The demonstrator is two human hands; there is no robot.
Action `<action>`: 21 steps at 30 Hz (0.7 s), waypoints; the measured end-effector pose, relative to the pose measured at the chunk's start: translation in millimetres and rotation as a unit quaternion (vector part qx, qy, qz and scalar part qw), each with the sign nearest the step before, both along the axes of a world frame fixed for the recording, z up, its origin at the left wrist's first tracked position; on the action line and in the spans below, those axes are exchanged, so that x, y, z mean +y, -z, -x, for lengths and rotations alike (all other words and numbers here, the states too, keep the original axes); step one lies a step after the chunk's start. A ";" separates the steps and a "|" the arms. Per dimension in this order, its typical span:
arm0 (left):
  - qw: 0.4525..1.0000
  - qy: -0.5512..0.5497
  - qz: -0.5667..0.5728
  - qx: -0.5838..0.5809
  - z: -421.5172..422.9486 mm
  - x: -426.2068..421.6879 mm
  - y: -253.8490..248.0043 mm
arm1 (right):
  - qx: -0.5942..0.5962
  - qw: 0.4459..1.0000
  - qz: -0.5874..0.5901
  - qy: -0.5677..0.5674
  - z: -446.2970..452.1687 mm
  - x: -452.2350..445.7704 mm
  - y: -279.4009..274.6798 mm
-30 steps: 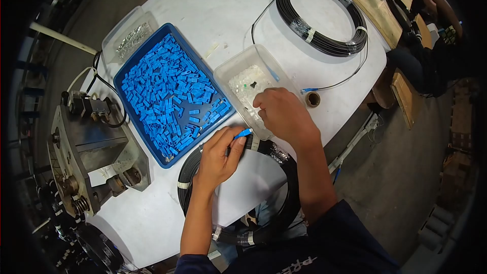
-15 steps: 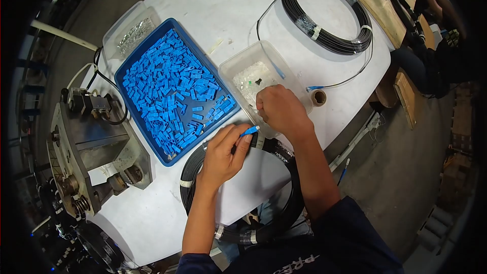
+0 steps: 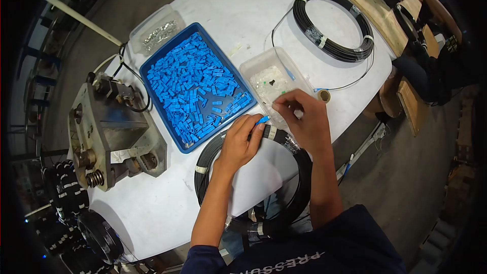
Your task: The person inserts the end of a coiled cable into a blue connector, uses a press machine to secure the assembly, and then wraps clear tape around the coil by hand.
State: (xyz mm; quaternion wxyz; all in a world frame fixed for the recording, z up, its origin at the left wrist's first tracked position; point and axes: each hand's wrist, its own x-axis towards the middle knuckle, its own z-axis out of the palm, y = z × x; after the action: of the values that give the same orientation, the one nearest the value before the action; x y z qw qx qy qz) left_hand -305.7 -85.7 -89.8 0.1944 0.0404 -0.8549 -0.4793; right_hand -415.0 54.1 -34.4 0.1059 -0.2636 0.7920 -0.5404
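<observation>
My left hand (image 3: 242, 141) pinches a blue connector (image 3: 262, 120) between thumb and fingers, over the upper edge of the near black cable coil (image 3: 202, 169). Just right of it, my right hand (image 3: 304, 116) is closed in a pinch above the near end of a clear plastic box (image 3: 248, 66). Whatever its fingertips hold is too small to name. Small white pieces (image 3: 269, 82), a black piece and green bits lie in that box. To its left, a blue tray (image 3: 144, 73) holds several loose blue connector parts (image 3: 190, 81).
A metal press-like device (image 3: 119, 127) stands at the left. Another black coil (image 3: 324, 43) lies at the upper right, its cable ending near a small brown roll (image 3: 323, 95). Behind the tray sits a clear box of metallic pieces (image 3: 161, 35). Part of another person (image 3: 423, 73) shows at right.
The view has shifted, so the table items sit further right. My right hand has risen from low over the clear box and turned, its pinching fingertips now in view. My left hand keeps the blue connector.
</observation>
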 end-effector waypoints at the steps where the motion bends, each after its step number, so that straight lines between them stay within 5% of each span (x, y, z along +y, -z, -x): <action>1: 1.000 -0.006 -0.006 0.019 0.1 0.5 0.9 | 0.033 0.997 0.056 0.036 -10.1 3.5 5.2; 8: 0.998 0.005 0.030 0.051 -13.1 4.7 11.2 | 0.027 0.969 0.197 0.150 -75.0 27.0 65.6; 21: 0.995 -0.090 0.028 0.030 -92.5 13.4 8.4 | -0.179 0.949 0.260 -0.016 -124.2 27.3 70.6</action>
State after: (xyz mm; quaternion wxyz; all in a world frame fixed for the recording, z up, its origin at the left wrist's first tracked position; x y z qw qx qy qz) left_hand -213.3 -72.2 -98.2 0.2634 0.0972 -0.8544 -0.4371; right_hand -290.8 81.3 -104.9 0.1823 -0.1936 0.5881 -0.7638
